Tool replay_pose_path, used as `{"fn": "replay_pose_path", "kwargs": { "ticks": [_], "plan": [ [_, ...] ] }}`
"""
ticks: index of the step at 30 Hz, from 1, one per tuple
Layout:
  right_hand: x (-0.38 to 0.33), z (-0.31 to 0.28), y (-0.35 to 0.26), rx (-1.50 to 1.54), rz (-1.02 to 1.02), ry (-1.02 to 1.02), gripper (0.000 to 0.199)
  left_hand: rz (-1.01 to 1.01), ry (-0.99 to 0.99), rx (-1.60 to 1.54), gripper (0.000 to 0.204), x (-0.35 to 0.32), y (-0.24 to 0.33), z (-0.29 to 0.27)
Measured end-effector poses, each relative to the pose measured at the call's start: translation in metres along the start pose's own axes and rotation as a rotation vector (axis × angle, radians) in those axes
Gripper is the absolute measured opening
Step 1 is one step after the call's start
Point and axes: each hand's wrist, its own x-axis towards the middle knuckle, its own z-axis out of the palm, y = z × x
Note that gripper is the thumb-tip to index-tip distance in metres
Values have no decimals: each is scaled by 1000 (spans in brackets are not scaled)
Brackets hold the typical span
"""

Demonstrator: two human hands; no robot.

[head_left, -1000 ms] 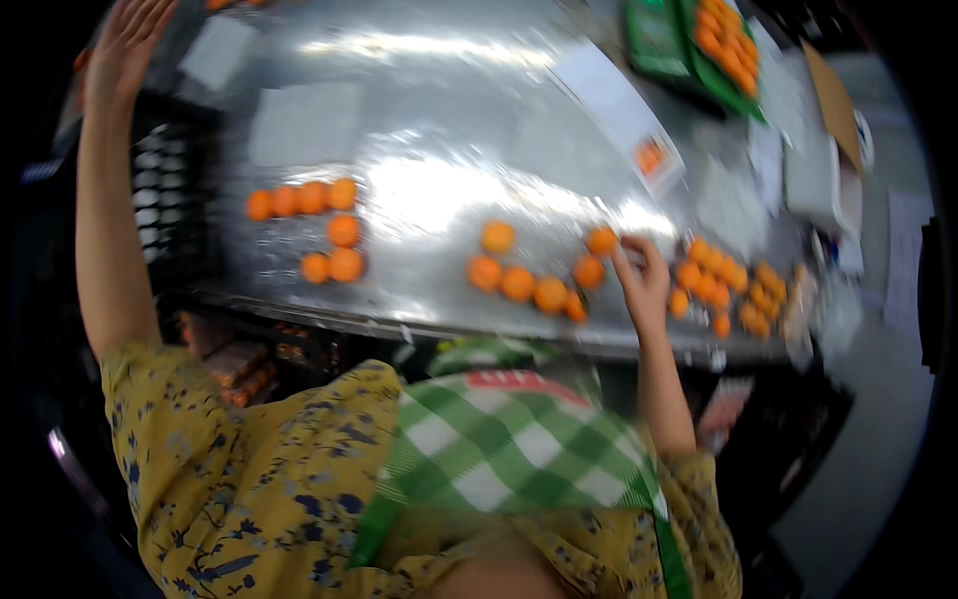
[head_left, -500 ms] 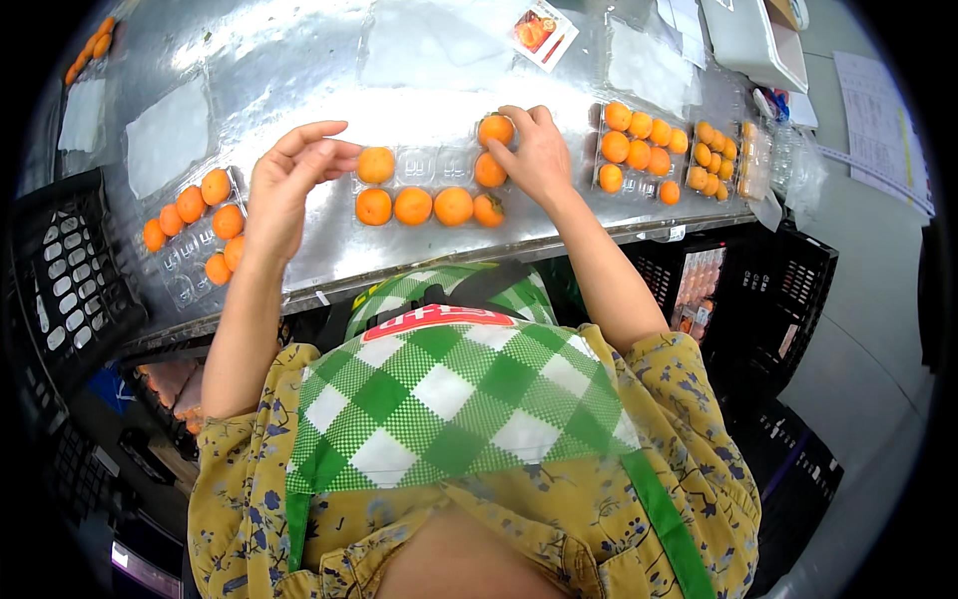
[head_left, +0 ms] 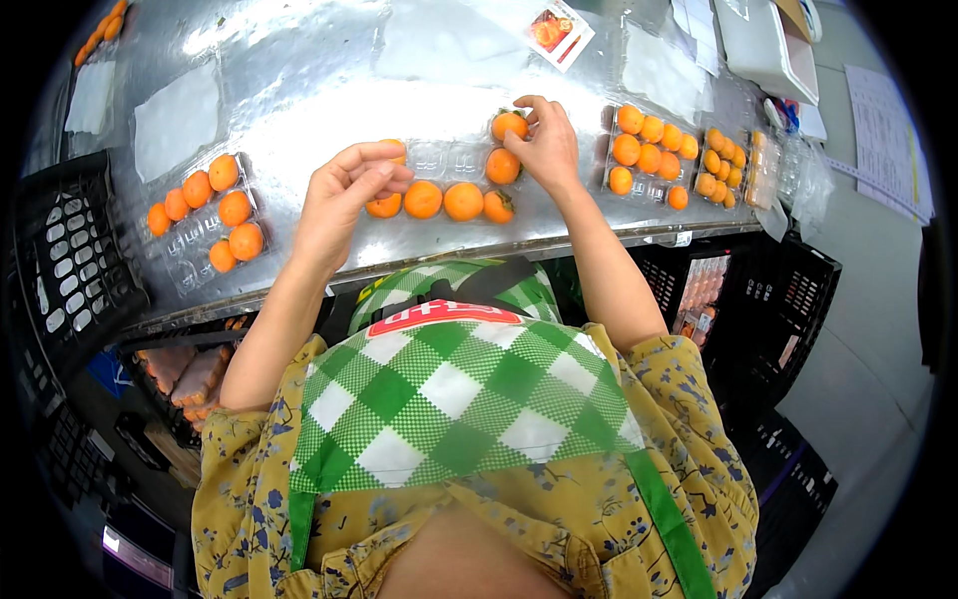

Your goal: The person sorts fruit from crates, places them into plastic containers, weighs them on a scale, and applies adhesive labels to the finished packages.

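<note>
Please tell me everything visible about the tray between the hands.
The clear, plastic-looking tray has hollows and lies flat by the front edge of the table. Orange fruits fill its near row and right end; middle hollows are bare. The left hand partly hides it; the right hand touches a fruit.

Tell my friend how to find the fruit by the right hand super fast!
Start at the metal table, then find the clear tray right in front of the person. Look at its far right corner, away from the person. The fruit there is the only one with the right hand's fingertips at it.
</note>
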Motion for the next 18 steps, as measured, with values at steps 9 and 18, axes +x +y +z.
{"fn": "replay_pose_path", "kwargs": {
  "ticks": [9, 18],
  "plan": [
    [-1, -4, 0, -77, -153, -7, 34, -18, -48, -6, 25, 2, -2, 12],
    [-28, -23, -53, 1355, 31, -507, 35, 276, -2, 163, 49, -2, -3, 32]
  ]
}}
